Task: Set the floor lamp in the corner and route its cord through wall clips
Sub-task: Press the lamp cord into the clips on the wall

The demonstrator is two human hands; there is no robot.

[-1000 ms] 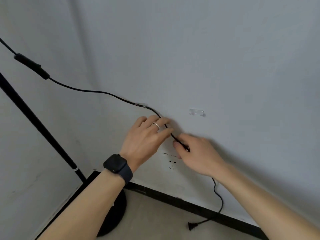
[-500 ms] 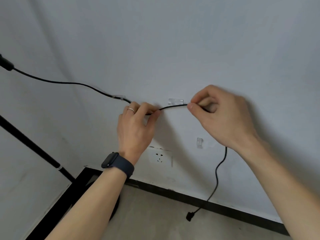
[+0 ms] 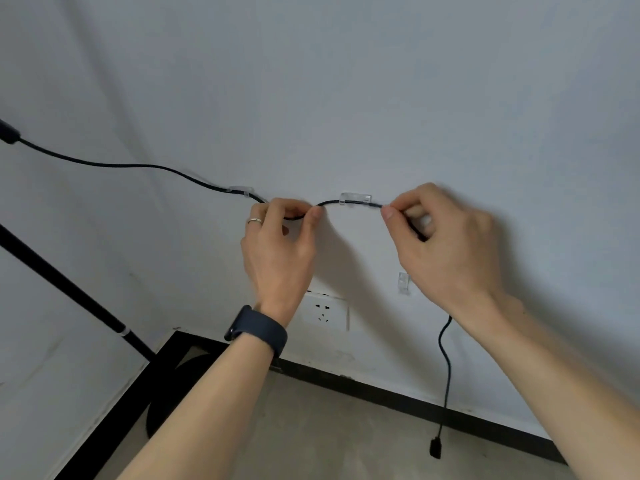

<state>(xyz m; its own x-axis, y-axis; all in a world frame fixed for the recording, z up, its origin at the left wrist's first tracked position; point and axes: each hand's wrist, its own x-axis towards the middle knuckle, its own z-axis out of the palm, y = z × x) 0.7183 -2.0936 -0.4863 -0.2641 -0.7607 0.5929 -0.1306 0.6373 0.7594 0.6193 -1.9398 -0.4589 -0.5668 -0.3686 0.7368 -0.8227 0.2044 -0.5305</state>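
Observation:
The lamp's black cord (image 3: pixel 138 165) runs from the left along the white wall and passes through a first clear clip (image 3: pixel 241 190). My left hand (image 3: pixel 280 244) pinches the cord just right of that clip. My right hand (image 3: pixel 440 244) pinches it further right. The stretch between my hands lies at the lower edge of a second clear clip (image 3: pixel 356 198). A third clip (image 3: pixel 403 283) sits lower, partly behind my right hand. Below my right wrist the cord hangs down to its plug (image 3: pixel 435 447). The lamp's black pole (image 3: pixel 69 289) slants down to its round base (image 3: pixel 166 396) in the corner.
A white wall socket (image 3: pixel 323 312) sits below my left hand. A black skirting strip (image 3: pixel 398 394) runs along the foot of both walls. The floor (image 3: pixel 329 438) is bare grey concrete. An inline switch (image 3: pixel 7 133) hangs on the cord at the far left edge.
Both hands rose from near the socket, spread apart and drew the cord taut sideways up to the second clip. The view shifted right and nearer, so socket and third clip show.

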